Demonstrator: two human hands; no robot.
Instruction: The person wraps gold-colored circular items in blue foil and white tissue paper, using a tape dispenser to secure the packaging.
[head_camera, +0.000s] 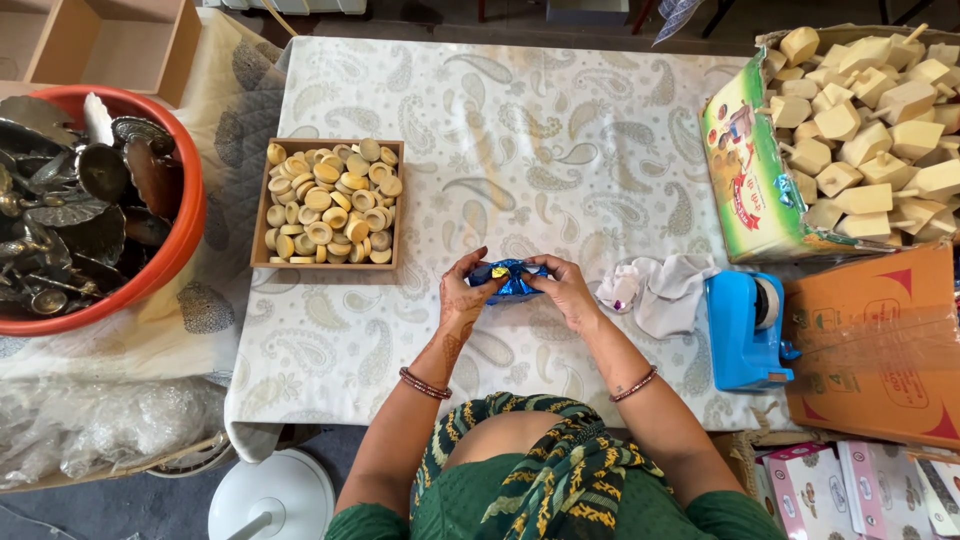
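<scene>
While left hand (467, 292) and right hand (562, 288) both grasp the blue foil wrap (510, 277) above the bench (560, 130), uneven pulling could tear it.

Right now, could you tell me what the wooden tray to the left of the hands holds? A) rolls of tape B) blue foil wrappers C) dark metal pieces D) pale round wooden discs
D: the square wooden tray is filled with pale round wooden discs; the left hand and right hand hold a shiny blue wrapped item beside it.
</scene>
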